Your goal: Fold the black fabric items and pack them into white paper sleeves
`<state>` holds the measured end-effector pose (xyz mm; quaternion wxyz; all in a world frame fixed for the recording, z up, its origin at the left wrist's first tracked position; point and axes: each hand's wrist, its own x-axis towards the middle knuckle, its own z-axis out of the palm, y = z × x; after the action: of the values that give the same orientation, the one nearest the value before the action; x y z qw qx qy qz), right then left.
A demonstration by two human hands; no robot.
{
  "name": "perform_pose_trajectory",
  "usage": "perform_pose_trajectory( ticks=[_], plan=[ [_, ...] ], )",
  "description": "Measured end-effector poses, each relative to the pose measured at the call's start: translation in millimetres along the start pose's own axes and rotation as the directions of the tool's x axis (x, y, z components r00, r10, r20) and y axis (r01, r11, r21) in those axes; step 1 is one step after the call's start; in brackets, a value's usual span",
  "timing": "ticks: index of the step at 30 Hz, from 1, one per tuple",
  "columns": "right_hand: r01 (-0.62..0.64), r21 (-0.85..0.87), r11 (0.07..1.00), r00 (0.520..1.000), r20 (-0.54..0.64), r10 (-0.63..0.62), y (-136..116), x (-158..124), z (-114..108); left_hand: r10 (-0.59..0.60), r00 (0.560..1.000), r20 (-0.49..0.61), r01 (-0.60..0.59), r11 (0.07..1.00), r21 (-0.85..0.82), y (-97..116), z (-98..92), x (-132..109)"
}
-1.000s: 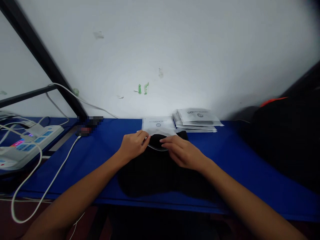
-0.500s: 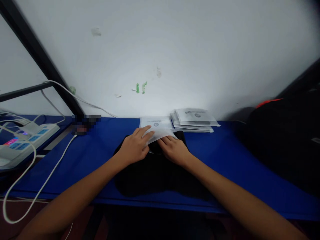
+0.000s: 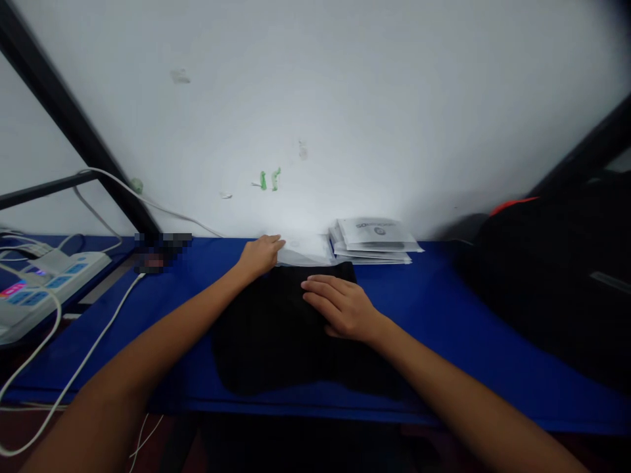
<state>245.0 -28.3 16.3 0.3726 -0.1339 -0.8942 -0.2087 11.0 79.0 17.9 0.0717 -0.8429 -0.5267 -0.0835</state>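
Observation:
A folded black cloth item (image 3: 276, 335), seemingly a garment, lies on the blue table in front of me. Just behind it, near the wall, is a translucent white plastic bag (image 3: 308, 251), its print washed out by glare. My left hand (image 3: 260, 255) grips this bag at its left edge, fingers close together and thumb hidden. My right hand (image 3: 342, 307) rests palm down on the upper right of the black cloth, fingers stretched out and holding nothing. Several similar printed bags (image 3: 377, 235) are stacked to the right of the single bag.
A power strip (image 3: 54, 286) with white cables sits at the left, beside a black metal frame (image 3: 64, 112). A pixelated dark object (image 3: 160, 253) lies near it. A large black bag or cloth bulk (image 3: 557, 282) covers the right end of the blue table (image 3: 419, 315).
The white bag, earlier lifted over the black cloth, now lies behind it. My left hand moved back and left with it. My right hand came out from under the bag and onto the cloth.

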Motion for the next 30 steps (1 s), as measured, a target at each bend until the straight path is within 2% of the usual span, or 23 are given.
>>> perform_pose_trajectory(
  ticks=[5,9,11,12,13,14,15,16,19,22,24,26,28,30],
  plan=[
    [-0.036,0.073,0.997,0.997,0.067,0.031,2.1,0.9,0.9,0.102,0.987,0.126,-0.092,0.992,-0.089,-2.7,15.3,13.7],
    [-0.098,0.154,0.983,0.985,0.156,0.073,5.8,-0.2,3.0,0.121,0.983,0.14,-0.098,0.982,-0.158,0.9,7.3,10.0],
    [-0.148,0.174,0.974,0.977,0.182,0.116,7.5,-2.9,6.0,0.166,0.979,0.115,-0.131,0.956,-0.261,6.9,-0.5,0.2],
    [-0.176,0.182,0.967,0.973,0.182,0.143,8.2,-4.7,8.0,0.224,0.97,0.095,-0.175,0.914,-0.367,11.7,-4.2,-6.9],
    [-0.204,0.193,0.96,0.969,0.182,0.17,8.7,-6.6,10.0,0.304,0.95,0.066,-0.23,0.83,-0.507,17.5,-7.4,-15.2],
    [-0.233,0.203,0.951,0.963,0.184,0.197,9.1,-8.5,11.6,0.383,0.923,0.026,-0.276,0.708,-0.65,24.2,-10.1,-24.1],
    [-0.263,0.213,0.941,0.956,0.187,0.225,9.3,-9.9,12.6,0.433,0.901,-0.002,-0.296,0.613,-0.732,31.3,-12.3,-33.3],
    [-0.295,0.225,0.929,0.947,0.197,0.253,9.5,-10.7,12.5,0.45,0.893,-0.002,-0.293,0.579,-0.761,38.0,-14.3,-42.0],
    [-0.38,0.259,0.888,0.914,0.254,0.317,10.9,-8.6,3.0,0.316,0.948,-0.028,-0.225,0.607,-0.762,49.6,-22.0,-63.0],
    [-0.414,0.296,0.861,0.894,0.31,0.323,15.5,-4.2,-17.6,0.187,0.98,-0.07,-0.167,0.581,-0.797,41.2,-33.9,-78.6],
    [-0.422,0.324,0.847,0.888,0.337,0.313,19.4,-5.2,-30.9,0.179,0.982,-0.051,-0.143,0.553,-0.821,28.7,-41.1,-90.1],
    [-0.451,0.341,0.825,0.87,0.376,0.32,21.8,-11.1,-38.9,0.226,0.974,0.007,-0.122,0.554,-0.824,17.5,-44.1,-102.4],
    [-0.504,0.335,0.796,0.834,0.43,0.347,22.0,-19.9,-40.7,0.272,0.958,0.092,-0.097,0.609,-0.787,12.3,-42.2,-112.9],
    [-0.551,0.321,0.77,0.797,0.476,0.372,21.1,-28.0,-38.8,0.255,0.954,0.158,-0.071,0.703,-0.708,13.9,-38.1,-119.5]
  ],
)
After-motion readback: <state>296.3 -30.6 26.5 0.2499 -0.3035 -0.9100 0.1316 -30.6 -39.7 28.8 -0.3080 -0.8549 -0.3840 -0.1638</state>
